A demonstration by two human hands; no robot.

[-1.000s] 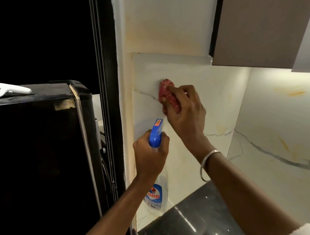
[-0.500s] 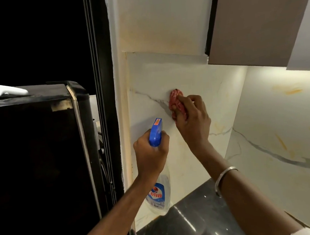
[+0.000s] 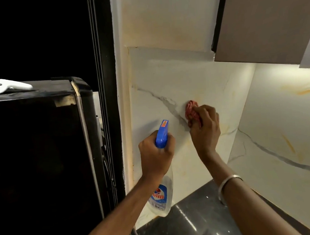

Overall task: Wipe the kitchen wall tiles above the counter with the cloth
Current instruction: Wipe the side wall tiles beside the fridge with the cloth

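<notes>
Right hand (image 3: 205,130) presses a bunched red cloth (image 3: 192,112) on veined marble tile (image 3: 166,76); left hand (image 3: 155,153) clasps a clear spray bottle (image 3: 163,193).

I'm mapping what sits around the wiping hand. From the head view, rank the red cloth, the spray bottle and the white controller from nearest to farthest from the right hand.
1. Red cloth: bunched in the right hand, on the tile.
2. Spray bottle: just left, in the left hand.
3. White controller: far left, atop the black appliance.

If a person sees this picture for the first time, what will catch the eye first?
Probably the crumpled red cloth, pressed by the right hand against the white marble-look wall tile near its grey vein. Next, the clear spray bottle with a blue trigger head, gripped in the left hand just below.
</notes>
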